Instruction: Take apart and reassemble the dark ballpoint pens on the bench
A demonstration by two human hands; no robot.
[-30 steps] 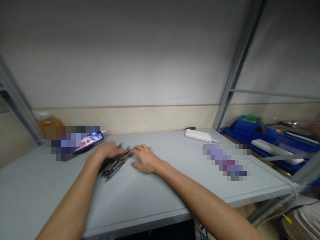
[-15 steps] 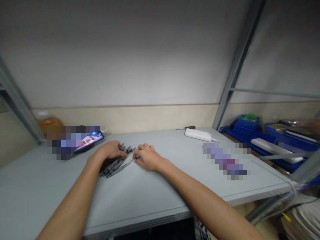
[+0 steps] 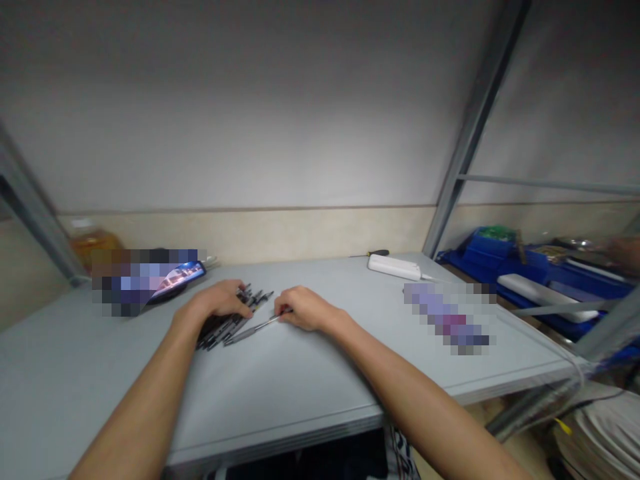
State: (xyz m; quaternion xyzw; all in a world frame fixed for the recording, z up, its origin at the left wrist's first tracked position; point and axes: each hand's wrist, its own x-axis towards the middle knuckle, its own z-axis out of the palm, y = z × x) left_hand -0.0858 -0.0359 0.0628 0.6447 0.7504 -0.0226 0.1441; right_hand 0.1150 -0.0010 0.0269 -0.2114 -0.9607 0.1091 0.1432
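My left hand (image 3: 223,299) curves over a heap of dark grey pens (image 3: 225,327), its thumb on the near side and its fingers on the far side. Part of the heap is hidden under the palm. In my right hand (image 3: 305,309), closed fingers pinch one end of a single pen (image 3: 253,331) with a grey barrel and a silvery section. This pen slants down to the left, just right of the heap, and its far end lies close to the other pens.
A lit phone (image 3: 183,279), partly blurred out, leans at the left before a bottle of amber liquid (image 3: 97,243). Toward the back right are a white power strip (image 3: 395,267) and a screwdriver (image 3: 379,253). Blue bins (image 3: 505,257) stand beyond the metal post (image 3: 457,167).
My right hand has moved slightly right, drawing the pen a little away from the heap. My left hand stays on the other pens.
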